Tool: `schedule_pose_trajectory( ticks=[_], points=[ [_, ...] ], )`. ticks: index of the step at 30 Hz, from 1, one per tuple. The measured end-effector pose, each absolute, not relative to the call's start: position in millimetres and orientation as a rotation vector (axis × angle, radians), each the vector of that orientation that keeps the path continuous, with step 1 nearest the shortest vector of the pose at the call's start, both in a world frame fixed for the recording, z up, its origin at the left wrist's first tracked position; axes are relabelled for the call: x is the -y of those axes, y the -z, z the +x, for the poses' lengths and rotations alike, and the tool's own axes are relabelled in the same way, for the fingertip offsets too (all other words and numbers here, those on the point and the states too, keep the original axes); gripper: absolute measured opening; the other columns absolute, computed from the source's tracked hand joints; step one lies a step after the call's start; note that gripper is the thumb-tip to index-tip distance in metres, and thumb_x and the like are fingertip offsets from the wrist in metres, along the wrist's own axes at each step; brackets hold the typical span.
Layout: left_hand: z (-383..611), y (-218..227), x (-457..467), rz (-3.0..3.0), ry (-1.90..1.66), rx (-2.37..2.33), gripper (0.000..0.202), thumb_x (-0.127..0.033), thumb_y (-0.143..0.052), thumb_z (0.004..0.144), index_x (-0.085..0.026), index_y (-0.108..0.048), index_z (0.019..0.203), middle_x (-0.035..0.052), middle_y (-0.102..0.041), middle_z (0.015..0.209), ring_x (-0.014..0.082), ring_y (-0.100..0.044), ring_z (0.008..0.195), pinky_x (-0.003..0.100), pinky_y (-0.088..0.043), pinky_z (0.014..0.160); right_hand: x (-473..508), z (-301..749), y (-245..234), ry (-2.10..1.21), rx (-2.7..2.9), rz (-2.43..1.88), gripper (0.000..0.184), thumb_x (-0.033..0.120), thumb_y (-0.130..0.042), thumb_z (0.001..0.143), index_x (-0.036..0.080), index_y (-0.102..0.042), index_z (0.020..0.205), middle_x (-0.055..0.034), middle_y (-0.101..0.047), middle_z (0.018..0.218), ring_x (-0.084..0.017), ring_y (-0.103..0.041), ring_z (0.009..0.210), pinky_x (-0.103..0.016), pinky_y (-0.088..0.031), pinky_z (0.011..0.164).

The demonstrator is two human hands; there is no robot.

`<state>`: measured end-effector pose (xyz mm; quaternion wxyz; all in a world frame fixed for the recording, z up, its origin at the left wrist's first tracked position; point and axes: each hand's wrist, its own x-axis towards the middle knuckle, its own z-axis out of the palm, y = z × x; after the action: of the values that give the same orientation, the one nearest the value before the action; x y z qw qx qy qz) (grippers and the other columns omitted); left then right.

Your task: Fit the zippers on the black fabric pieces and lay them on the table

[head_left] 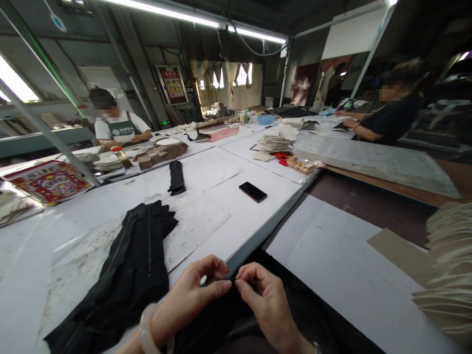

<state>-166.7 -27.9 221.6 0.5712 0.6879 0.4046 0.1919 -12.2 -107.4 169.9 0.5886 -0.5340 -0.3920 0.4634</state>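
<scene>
My left hand [199,287], with a pale bangle on its wrist, has thumb and fingers curled in a pinch. Close beside it, almost fingertip to fingertip, my right hand [263,297] pinches too. Something small and dark shows between the fingertips, too small to make out. Black fabric [217,322] lies beneath both hands, over the lap. To the left of my hands, a heap of overlapping black fabric strips with zippers [136,255] rests on the white table [199,236].
Farther along lie a black folded strip [177,177] and a phone [252,191]. Stacked beige pieces [275,141] and a snack packet [300,164] are beyond. Beige sheets [450,265] pile up at right. One person [118,125] works across left, another [391,113] at right.
</scene>
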Motion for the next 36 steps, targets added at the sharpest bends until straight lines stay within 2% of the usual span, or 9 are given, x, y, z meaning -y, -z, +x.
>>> schedule_pose_trajectory(
  ticks=[6, 9, 16, 21, 29, 33, 36],
  points=[
    [-163, -228, 29, 1.748, -0.458, -1.051, 0.019, -0.029, -0.066, 0.074, -0.019, -0.068, 0.091, 0.0005, -0.063, 0.076, 0.0200, -0.054, 0.074, 0.030, -0.036, 0.069, 111, -17, -163, -0.998, 0.876, -1.224, 0.016, 0.029, -0.067, 0.076, 0.018, -0.059, 0.068, -0.0066, -0.066, 0.088, -0.017, -0.059, 0.075, -0.026, -0.047, 0.066],
    [-164, -226, 29, 1.777, -0.433, -1.054, 0.021, -0.029, -0.064, 0.075, -0.020, -0.067, 0.095, 0.0002, -0.062, 0.077, 0.0199, -0.053, 0.074, 0.030, -0.035, 0.067, 114, -20, -158, -0.989, 0.814, -1.212, 0.016, 0.029, -0.068, 0.076, 0.018, -0.060, 0.069, -0.0083, -0.068, 0.091, -0.017, -0.059, 0.072, -0.027, -0.047, 0.062],
    [-163, -228, 28, 1.802, -0.419, -1.077, 0.024, -0.031, -0.062, 0.076, -0.021, -0.066, 0.097, 0.0005, -0.061, 0.078, 0.0202, -0.053, 0.074, 0.030, -0.035, 0.064, 119, -21, -153, -0.995, 0.679, -1.174, 0.024, 0.034, -0.075, 0.071, 0.018, -0.059, 0.065, -0.0091, -0.068, 0.091, -0.019, -0.061, 0.077, -0.028, -0.049, 0.065],
    [-163, -231, 30, 1.823, -0.419, -1.087, 0.023, -0.031, -0.062, 0.076, -0.021, -0.067, 0.096, 0.0008, -0.061, 0.077, 0.0209, -0.054, 0.075, 0.029, -0.035, 0.064, 120, -21, -148, -1.009, 0.629, -1.191, 0.029, 0.040, -0.076, 0.073, 0.017, -0.060, 0.066, -0.0062, -0.066, 0.085, -0.014, -0.054, 0.065, -0.025, -0.046, 0.059],
    [-165, -232, 24, 1.878, -0.385, -1.065, 0.023, -0.031, -0.062, 0.078, -0.023, -0.069, 0.099, 0.0001, -0.064, 0.075, 0.0200, -0.055, 0.071, 0.028, -0.036, 0.062, 116, -21, -141, -1.007, 0.634, -1.178, 0.033, 0.044, -0.077, 0.071, 0.017, -0.058, 0.065, -0.0053, -0.064, 0.079, -0.013, -0.052, 0.062, -0.025, -0.044, 0.055],
    [-163, -240, 21, 2.088, -0.266, -1.037, 0.026, -0.038, -0.072, 0.076, -0.026, -0.074, 0.098, 0.0023, -0.070, 0.084, 0.0237, -0.059, 0.080, 0.032, -0.040, 0.073, 115, -20, -154, -1.043, 0.667, -1.199, 0.031, 0.040, -0.078, 0.069, 0.017, -0.058, 0.063, -0.0039, -0.062, 0.074, -0.013, -0.052, 0.062, -0.026, -0.044, 0.057],
    [-160, -242, 19, 2.219, -0.239, -0.951, 0.027, -0.028, -0.078, 0.071, -0.026, -0.075, 0.098, 0.0024, -0.073, 0.085, 0.0257, -0.061, 0.086, 0.035, -0.039, 0.084, 113, -19, -157, -1.067, 0.664, -1.170, 0.032, 0.040, -0.080, 0.070, 0.018, -0.058, 0.064, -0.0029, -0.062, 0.072, -0.014, -0.054, 0.064, -0.026, -0.045, 0.060]
  ],
)
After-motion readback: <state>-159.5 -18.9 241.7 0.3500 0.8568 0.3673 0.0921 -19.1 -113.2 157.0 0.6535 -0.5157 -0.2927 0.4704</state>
